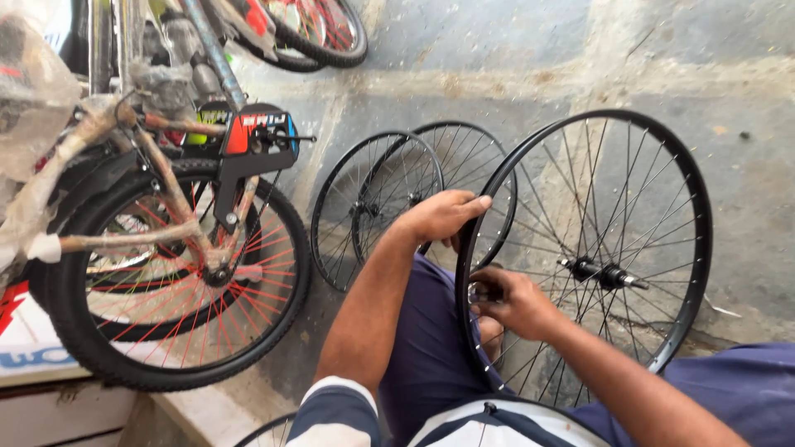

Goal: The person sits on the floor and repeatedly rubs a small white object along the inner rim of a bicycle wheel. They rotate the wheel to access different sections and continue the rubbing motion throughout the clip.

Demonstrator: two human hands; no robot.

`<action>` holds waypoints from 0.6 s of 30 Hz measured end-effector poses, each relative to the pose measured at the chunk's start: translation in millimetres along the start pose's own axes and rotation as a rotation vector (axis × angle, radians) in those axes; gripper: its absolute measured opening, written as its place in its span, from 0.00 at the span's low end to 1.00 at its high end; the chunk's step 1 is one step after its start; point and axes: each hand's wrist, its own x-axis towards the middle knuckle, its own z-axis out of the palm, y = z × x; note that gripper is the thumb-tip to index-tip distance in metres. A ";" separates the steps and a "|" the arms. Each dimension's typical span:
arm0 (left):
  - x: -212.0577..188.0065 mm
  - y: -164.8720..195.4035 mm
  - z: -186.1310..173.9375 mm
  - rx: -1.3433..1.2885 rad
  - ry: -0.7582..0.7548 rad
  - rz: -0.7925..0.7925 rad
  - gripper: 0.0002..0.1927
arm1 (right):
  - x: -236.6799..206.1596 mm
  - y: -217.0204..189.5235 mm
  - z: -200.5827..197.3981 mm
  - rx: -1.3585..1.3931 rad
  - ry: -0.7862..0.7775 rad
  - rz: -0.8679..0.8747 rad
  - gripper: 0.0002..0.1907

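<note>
A large black spoked bicycle wheel [662, 165] without a tyre stands upright in front of me, its hub and axle [603, 273] in the middle. My left hand [443, 217] grips the upper left part of its rim. Lower down, my right hand [512, 300] is closed on a small tool pressed against the inside of the rim, among the spokes. What kind of tool it is I cannot tell. My knees in blue trousers [431, 339] are under the wheel.
Two smaller black spoked wheels [377, 207] lean on the grey concrete wall [513, 74] behind. At left stands a wrapped bicycle with a black tyre and red spokes [178, 281], and another tyre [319, 37] shows at the top.
</note>
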 end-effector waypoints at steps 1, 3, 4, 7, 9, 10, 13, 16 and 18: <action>0.7 0.2 -0.1 -0.010 -0.010 -0.001 0.27 | -0.7 -0.4 -0.2 -0.083 0.022 0.013 0.21; 0.3 0.6 0.2 -0.019 -0.017 -0.007 0.27 | -0.3 -1.7 0.2 -0.249 0.063 0.034 0.18; 0.0 1.3 0.1 -0.013 -0.016 -0.008 0.27 | 0.5 -2.7 -0.6 -0.134 -0.011 0.072 0.16; -2.8 3.4 1.4 -0.020 -0.019 -0.011 0.27 | 2.0 -8.7 -10.2 0.090 -0.136 0.144 0.13; -4.9 4.6 1.4 -0.006 -0.008 -0.016 0.27 | -0.1 -12.7 -21.1 0.102 -0.100 0.131 0.12; -5.3 5.3 1.5 0.017 0.000 -0.018 0.27 | -2.5 -13.3 -25.8 0.065 -0.028 0.010 0.12; -5.4 7.8 1.4 0.002 -0.013 -0.017 0.26 | -7.8 -13.3 -38.4 -0.079 0.258 -0.278 0.13; -8.2 10.4 4.8 0.023 0.017 0.010 0.26 | -2.3 -5.6 -39.6 -0.153 0.524 -0.374 0.13; -10.3 14.9 8.7 0.048 0.048 0.069 0.25 | 8.6 1.6 -37.2 -0.075 0.525 -0.334 0.13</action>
